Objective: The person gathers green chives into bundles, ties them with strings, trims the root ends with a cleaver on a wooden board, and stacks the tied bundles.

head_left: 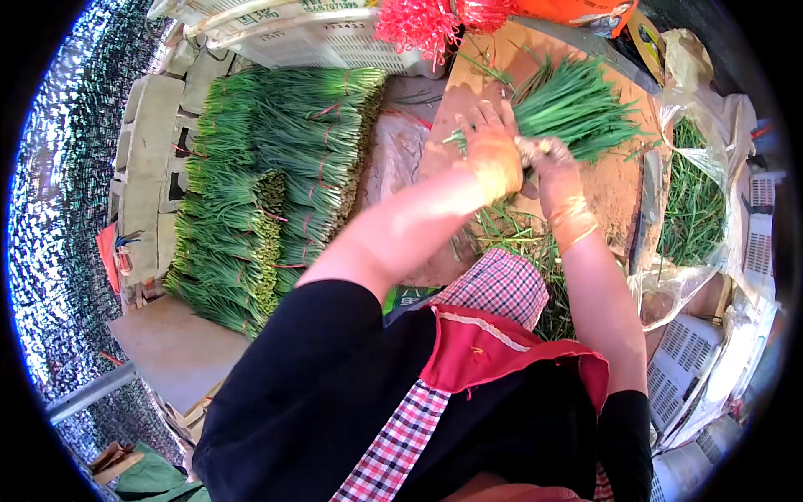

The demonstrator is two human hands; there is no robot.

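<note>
A loose pile of green chives (577,105) lies on the wooden board, its leaf tips fanned to the right. My left hand (488,152), in an orange-tinted glove, is beside the stem ends with its fingers stretched out and apart. A few short pale-green scraps (458,140) lie by its fingertips. My right hand (556,171), gloved likewise, has its fingers curled at the pile's lower stem ends and appears to grip some chives. The exact grip is partly hidden. Under both hands is the board (615,188).
Banded chive bundles (322,134) are stacked at left beside concrete blocks (150,125). Red ties (418,25) hang at the board's far edge. A long metal blade (649,197) lies along its right side, near a plastic bag of greens (694,192). White crates (335,42) stand behind.
</note>
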